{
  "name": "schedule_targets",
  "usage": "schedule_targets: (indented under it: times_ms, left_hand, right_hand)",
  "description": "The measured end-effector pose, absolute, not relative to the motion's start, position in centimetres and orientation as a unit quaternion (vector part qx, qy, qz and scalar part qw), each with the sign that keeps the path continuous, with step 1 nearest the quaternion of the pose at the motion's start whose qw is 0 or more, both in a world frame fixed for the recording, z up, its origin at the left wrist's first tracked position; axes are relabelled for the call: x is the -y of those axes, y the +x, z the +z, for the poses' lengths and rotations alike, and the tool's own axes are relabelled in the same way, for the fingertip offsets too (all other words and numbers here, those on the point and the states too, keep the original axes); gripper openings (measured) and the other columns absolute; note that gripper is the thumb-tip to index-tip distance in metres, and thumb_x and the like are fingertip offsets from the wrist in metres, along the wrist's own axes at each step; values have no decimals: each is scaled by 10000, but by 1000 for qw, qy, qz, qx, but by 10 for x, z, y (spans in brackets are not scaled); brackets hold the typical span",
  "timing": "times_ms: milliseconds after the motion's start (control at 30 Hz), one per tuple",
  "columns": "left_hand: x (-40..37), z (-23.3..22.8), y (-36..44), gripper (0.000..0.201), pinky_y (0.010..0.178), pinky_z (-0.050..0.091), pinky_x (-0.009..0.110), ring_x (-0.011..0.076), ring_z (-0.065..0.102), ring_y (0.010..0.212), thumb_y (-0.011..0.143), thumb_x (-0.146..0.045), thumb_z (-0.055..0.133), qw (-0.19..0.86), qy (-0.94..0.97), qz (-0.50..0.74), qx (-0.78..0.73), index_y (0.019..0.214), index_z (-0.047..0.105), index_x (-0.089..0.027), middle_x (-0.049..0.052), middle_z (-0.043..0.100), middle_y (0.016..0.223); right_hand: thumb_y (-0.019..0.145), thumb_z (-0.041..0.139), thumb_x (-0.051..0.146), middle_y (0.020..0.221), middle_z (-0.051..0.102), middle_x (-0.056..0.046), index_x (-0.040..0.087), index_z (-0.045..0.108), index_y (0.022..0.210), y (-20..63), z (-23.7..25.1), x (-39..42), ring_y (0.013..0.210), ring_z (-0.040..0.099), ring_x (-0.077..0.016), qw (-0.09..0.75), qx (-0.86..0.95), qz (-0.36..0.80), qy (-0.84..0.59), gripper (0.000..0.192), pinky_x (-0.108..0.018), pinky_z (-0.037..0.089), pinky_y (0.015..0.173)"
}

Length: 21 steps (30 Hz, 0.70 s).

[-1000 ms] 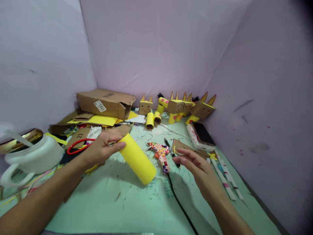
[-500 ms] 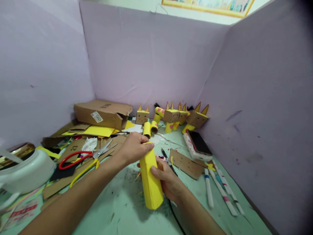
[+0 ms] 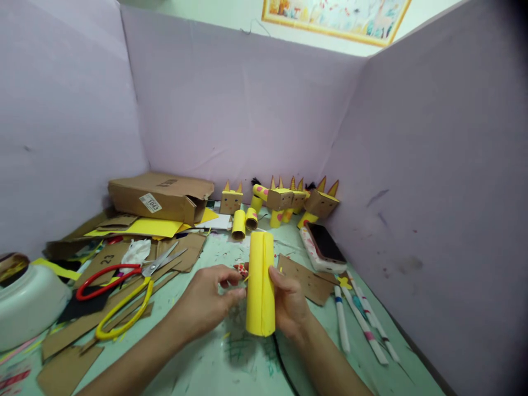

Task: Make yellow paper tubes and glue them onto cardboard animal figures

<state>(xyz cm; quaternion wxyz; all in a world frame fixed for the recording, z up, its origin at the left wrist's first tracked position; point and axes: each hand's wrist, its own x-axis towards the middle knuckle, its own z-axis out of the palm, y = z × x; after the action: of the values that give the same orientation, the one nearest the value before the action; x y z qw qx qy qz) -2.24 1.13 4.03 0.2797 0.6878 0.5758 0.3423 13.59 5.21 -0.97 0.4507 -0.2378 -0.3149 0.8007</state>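
A yellow paper-covered tube (image 3: 260,283) stands nearly upright in the middle, with a lengthwise seam facing me. My right hand (image 3: 291,302) grips it from the right, thumb on the front near the seam and the other fingers hidden behind. Just left of the tube is my left hand (image 3: 214,294), its thumb and bent fingers apart and no object visible in them. The fingertips come close to the tube's side; whether they touch it I cannot tell. Behind the tube lie two short yellow rolls (image 3: 238,224), and a small red patterned piece (image 3: 241,269) peeks out by the left fingers.
Red-and-yellow-handled scissors (image 3: 124,297) rest on cardboard scraps at left, near a white pot (image 3: 33,305). A cardboard box (image 3: 160,198) sits behind. Boxy-headed yellow figures (image 3: 280,199) line the back. On the right are a phone (image 3: 326,242), cardboard (image 3: 307,278) and markers (image 3: 341,319).
My left hand has left the tube's top end and moved down to its left side. The tube has turned more upright, showing its seam, still in my right hand. The view has shifted slightly.
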Motion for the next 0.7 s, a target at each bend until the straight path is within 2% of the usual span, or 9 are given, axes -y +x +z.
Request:
schedule_targets:
  times_ms: [200, 300, 433, 500, 567, 600, 633, 700]
  left_hand:
    - [-15, 35, -33, 175, 583, 422, 268, 154, 532, 564, 631, -312, 595, 362, 622, 391, -574, 529, 630, -174, -20, 598, 512]
    - [-18, 38, -47, 184, 534, 388, 255, 126, 476, 507, 611, -341, 632, 385, 588, 432, -565, 527, 621, -178, -32, 556, 478]
    - [-18, 50, -65, 162, 540, 395, 268, 134, 485, 531, 596, -335, 648, 393, 563, 486, -541, 543, 623, -184, -16, 574, 512]
    - [-17, 56, -73, 217, 513, 376, 268, 129, 452, 502, 624, -322, 603, 345, 557, 519, -549, 465, 537, -191, -24, 506, 460]
    - [-17, 59, -81, 332, 459, 313, 265, 119, 375, 443, 666, -331, 564, 238, 543, 520, -615, 410, 396, -204, -39, 378, 396]
    - [-19, 59, -85, 335, 448, 289, 266, 123, 365, 436, 676, -327, 562, 166, 535, 504, -658, 425, 375, -209, -41, 364, 399]
    - [-20, 57, -89, 280, 452, 287, 266, 135, 394, 455, 676, -307, 568, 91, 531, 482, -692, 466, 410, -211, -35, 411, 433]
    - [-23, 52, -94, 11, 501, 338, 278, 188, 522, 589, 666, -224, 558, -18, 540, 439, -718, 661, 549, -220, 3, 591, 627]
  right_hand:
    - [640, 714, 345, 793, 700, -60, 158, 643, 867, 132, -11, -50, 693, 640, -202, 452, 359, 775, -256, 302, -303, 495, 660]
    - [624, 735, 299, 806, 698, -46, 156, 630, 912, 132, -12, -51, 672, 633, -176, 451, 362, 776, -253, 338, -274, 483, 646]
    - [616, 747, 280, 799, 695, -39, 154, 619, 922, 132, -15, -53, 662, 628, -162, 457, 362, 771, -256, 355, -260, 478, 633]
    - [613, 749, 274, 793, 691, -34, 156, 619, 919, 132, -14, -52, 661, 625, -159, 464, 361, 766, -261, 353, -259, 480, 633]
    - [610, 750, 273, 777, 686, -27, 158, 623, 910, 131, -14, -52, 656, 623, -157, 469, 357, 763, -265, 346, -258, 484, 629]
    - [608, 750, 272, 773, 686, -26, 160, 625, 908, 131, -13, -52, 655, 623, -157, 471, 353, 764, -266, 344, -258, 485, 627]
    - [606, 749, 269, 772, 688, -26, 161, 628, 910, 130, -13, -52, 657, 625, -159, 473, 348, 764, -266, 344, -259, 488, 626]
    - [599, 747, 253, 778, 694, -34, 162, 633, 911, 130, -12, -52, 668, 632, -171, 481, 340, 764, -264, 345, -270, 496, 631]
